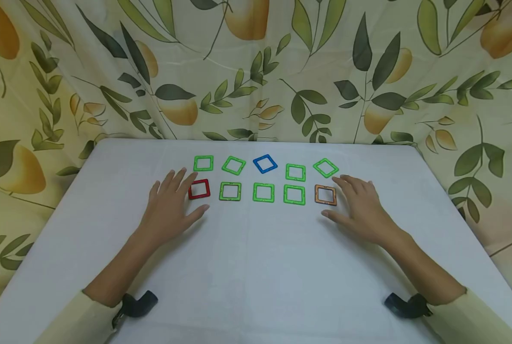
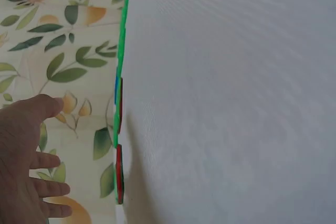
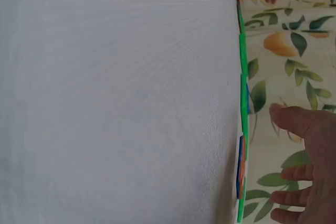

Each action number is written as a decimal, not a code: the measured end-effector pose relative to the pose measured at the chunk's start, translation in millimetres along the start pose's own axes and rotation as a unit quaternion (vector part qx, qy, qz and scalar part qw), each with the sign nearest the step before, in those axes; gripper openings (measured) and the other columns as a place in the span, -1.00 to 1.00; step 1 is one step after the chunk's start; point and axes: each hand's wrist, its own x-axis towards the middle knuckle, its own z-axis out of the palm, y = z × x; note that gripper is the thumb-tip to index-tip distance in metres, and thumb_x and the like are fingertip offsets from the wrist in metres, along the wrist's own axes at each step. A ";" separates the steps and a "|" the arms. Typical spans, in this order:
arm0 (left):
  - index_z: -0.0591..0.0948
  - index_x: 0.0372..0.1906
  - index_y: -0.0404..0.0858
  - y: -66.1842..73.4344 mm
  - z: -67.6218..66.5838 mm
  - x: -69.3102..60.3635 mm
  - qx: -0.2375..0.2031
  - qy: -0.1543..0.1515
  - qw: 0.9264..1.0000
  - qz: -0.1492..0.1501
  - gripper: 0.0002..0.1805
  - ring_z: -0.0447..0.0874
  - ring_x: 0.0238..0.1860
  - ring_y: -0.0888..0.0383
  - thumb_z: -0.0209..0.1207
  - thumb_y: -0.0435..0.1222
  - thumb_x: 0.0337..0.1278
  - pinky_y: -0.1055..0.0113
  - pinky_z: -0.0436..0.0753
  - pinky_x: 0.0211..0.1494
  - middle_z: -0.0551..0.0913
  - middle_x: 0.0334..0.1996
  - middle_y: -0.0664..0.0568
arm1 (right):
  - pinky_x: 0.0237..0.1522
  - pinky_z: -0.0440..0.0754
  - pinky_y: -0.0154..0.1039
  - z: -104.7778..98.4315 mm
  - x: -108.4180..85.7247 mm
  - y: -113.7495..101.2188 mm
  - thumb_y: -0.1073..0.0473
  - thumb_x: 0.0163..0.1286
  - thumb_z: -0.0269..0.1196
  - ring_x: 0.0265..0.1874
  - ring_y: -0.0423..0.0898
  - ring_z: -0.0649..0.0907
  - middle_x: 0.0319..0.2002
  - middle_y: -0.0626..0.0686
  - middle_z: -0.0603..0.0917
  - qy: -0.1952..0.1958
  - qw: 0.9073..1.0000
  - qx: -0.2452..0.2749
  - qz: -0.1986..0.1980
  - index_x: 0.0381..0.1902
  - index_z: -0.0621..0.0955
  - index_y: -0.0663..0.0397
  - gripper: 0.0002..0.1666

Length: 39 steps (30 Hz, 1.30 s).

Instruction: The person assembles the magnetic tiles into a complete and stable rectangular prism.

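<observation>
**A:** What takes up the most room?
**B:** The cloth backdrop (image 1: 324, 71), printed with green leaves and orange fruit. In front of it spreads the white surface (image 1: 256, 267).

**A:** And next?
**B:** A person's two pale sleeves, the left sleeve (image 1: 77, 322) and the right sleeve (image 1: 475, 320), each reaching in from a lower corner.

**A:** How are the hands?
**B:** Both are open and hold nothing, fingers apart. The left hand (image 1: 166, 212) is nearest the red square frame (image 1: 209, 188), its index finger overlapping it in the head view. The right hand (image 1: 365, 210) is beside the orange square frame (image 1: 326, 203). Both wrist views show the hands raised, with a gap between them and the frames.

**A:** Anything on the wrists?
**B:** A black device at each cuff, one left (image 1: 140, 304), one right (image 1: 404, 306).

**A:** Then the frames are smallest?
**B:** Yes, ten hollow squares in two rows of five, near the far edge of the surface. The front row runs from red on the left through three green frames (image 1: 263, 200) to orange. The back row has a blue square frame (image 1: 270, 169), turned cornerwise, in the middle, with two green ones either side; the rightmost of these stands like a diamond.
</observation>
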 end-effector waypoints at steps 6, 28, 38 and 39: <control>0.37 0.57 -0.24 9.5 4.5 7.0 -0.032 0.023 0.999 0.023 -0.13 0.16 0.55 -0.35 0.34 0.06 0.28 -0.45 0.12 0.46 0.31 0.53 -0.29 | 0.48 -0.04 0.43 1.5 5.9 -8.4 -0.13 0.32 0.50 0.46 0.41 0.20 0.47 0.39 0.31 -0.016 1.000 0.018 0.007 0.53 0.34 0.27 0.03; 0.47 0.49 -0.27 44.3 22.7 31.5 -0.077 0.030 0.995 0.060 -0.23 0.28 0.51 -0.19 0.38 0.01 0.31 -0.32 0.18 0.50 0.45 0.45 -0.21 | 0.40 0.29 0.28 9.1 28.6 -27.3 -0.07 0.35 0.50 0.44 0.25 0.23 0.49 0.26 0.33 -0.040 0.997 0.068 -0.002 0.54 0.36 0.21 -0.03; 0.61 0.38 -0.22 57.1 28.9 39.1 -0.092 0.040 0.992 0.079 -0.35 0.37 0.45 -0.15 0.43 -0.05 0.27 -0.22 0.23 0.51 0.57 0.35 -0.12 | 0.37 0.35 0.23 13.3 34.9 -30.1 0.01 0.35 0.51 0.34 0.22 0.31 0.40 0.26 0.45 -0.033 0.996 0.080 -0.001 0.47 0.45 0.24 -0.14; 0.61 0.38 -0.22 58.0 29.7 39.9 -0.094 0.039 0.992 0.080 -0.36 0.38 0.44 -0.15 0.42 -0.05 0.27 -0.23 0.23 0.50 0.58 0.34 -0.11 | 0.38 0.34 0.23 13.5 35.4 -30.7 0.02 0.35 0.51 0.34 0.21 0.31 0.39 0.26 0.46 -0.034 0.996 0.082 0.001 0.46 0.46 0.24 -0.15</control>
